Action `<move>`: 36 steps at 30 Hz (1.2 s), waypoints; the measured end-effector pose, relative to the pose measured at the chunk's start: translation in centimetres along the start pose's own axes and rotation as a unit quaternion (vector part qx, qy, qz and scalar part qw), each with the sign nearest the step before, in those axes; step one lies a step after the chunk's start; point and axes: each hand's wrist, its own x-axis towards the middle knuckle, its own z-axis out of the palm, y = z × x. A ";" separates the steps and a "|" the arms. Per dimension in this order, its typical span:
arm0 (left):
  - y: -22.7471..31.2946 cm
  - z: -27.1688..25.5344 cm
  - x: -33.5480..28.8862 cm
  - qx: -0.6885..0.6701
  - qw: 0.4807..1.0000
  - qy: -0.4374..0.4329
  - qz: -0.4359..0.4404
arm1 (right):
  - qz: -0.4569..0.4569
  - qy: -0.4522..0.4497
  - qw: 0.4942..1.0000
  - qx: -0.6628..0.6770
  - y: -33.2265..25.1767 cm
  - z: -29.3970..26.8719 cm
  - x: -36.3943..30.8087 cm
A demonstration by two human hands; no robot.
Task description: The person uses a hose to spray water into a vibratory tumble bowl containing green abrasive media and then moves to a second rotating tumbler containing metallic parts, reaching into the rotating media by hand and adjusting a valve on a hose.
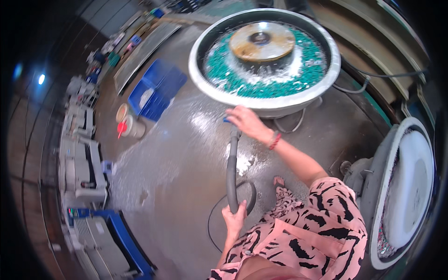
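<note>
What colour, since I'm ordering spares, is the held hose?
The hose is grey, best seen in the head view.

The hose point(231, 172), thick and grey, stands nearly upright in mid-view, slightly bowed; its upper end meets a blue part point(227, 120), a dark loop curling beside its lower end.

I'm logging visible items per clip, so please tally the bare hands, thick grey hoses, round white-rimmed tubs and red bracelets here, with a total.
Bare hands, the left hand and the right hand: 2
Thick grey hose: 1
Round white-rimmed tubs: 2
Red bracelet: 1
Total: 6
</note>
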 end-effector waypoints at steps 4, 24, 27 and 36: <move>-2.5 -6.5 -4.0 -0.137 0.988 0.052 0.056 | 0.124 0.079 0.985 0.093 -7.6 1.2 -5.1; -11.6 -34.5 -26.5 -0.342 0.792 0.439 0.251 | -0.236 -0.515 0.763 0.311 -40.8 32.1 -36.1; -12.3 -38.6 -24.8 -0.392 0.763 0.462 0.223 | -0.253 -0.562 0.725 0.309 -42.4 36.8 -34.7; -15.0 -58.2 -20.5 -0.464 0.728 0.433 0.260 | -0.261 -0.644 0.678 0.241 -51.6 53.1 -25.8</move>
